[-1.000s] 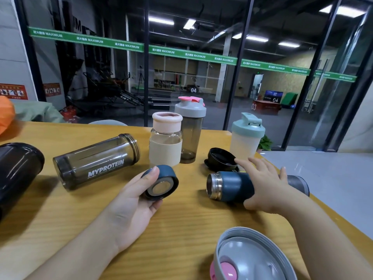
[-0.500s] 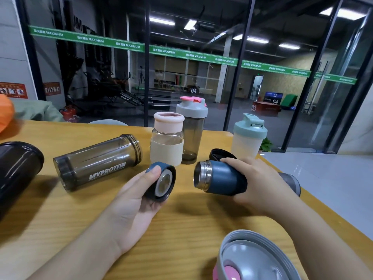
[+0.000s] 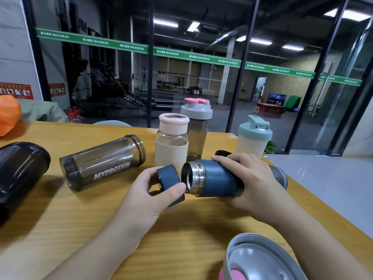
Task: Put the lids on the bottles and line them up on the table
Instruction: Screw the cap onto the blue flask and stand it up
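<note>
Left hand point(image 3: 147, 190) grips the blue lid point(image 3: 169, 183), thumb across its face. Right hand point(image 3: 248, 178) is wrapped around the blue bottle point(image 3: 214, 178), held on its side above the tabletop point(image 3: 181, 223), steel mouth facing the lid; the two appear just apart, though contact cannot be ruled out. MYPROTEIN shaker point(image 3: 103, 162) lies lidless to the left. Three capped bottles stand near the far edge: pink-lidded point(image 3: 172, 142), grey-lidded point(image 3: 196, 126), mint-lidded point(image 3: 253, 136). An upturned grey lid point(image 3: 260, 259) sits at the near edge. Bare wood lies between the forearms.
</note>
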`<state>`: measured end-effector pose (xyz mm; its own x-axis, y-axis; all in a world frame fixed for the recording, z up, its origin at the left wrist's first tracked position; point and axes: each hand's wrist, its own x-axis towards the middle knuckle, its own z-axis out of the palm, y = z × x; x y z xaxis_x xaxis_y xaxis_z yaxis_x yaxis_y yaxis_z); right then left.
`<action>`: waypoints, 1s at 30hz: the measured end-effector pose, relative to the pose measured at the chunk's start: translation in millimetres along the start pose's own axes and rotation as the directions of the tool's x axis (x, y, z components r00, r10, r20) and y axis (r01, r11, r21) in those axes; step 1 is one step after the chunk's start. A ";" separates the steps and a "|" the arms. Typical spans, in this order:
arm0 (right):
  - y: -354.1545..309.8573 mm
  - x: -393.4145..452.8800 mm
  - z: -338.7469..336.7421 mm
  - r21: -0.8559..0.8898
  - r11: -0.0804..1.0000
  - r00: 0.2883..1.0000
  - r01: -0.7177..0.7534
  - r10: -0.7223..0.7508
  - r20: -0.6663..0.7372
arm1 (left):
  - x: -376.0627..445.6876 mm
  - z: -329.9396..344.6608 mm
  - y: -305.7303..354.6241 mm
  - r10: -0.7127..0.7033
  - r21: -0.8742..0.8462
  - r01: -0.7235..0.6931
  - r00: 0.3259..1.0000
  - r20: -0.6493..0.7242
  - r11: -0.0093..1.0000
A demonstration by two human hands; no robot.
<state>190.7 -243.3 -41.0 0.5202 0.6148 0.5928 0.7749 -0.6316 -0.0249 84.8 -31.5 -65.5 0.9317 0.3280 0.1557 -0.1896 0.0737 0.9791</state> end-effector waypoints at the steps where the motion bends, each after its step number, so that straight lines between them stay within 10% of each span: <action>1: 0.2 -0.1 1.5 -0.007 1.000 1.000 0.004 -0.004 0.005 | 0.6 -0.7 -1.5 0.022 0.039 -0.021 1.000 -0.001 0.999; 30: -3.3 -0.2 8.3 0.028 0.999 0.998 0.043 -0.045 0.050 | 1.6 4.6 -9.8 0.173 0.232 -0.174 0.985 0.025 0.957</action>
<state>191.0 -237.4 -47.8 0.5023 0.6652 0.5525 0.8064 -0.5910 -0.0216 89.6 -36.0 -74.3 0.8923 0.3122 0.3261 -0.2720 -0.2048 0.9403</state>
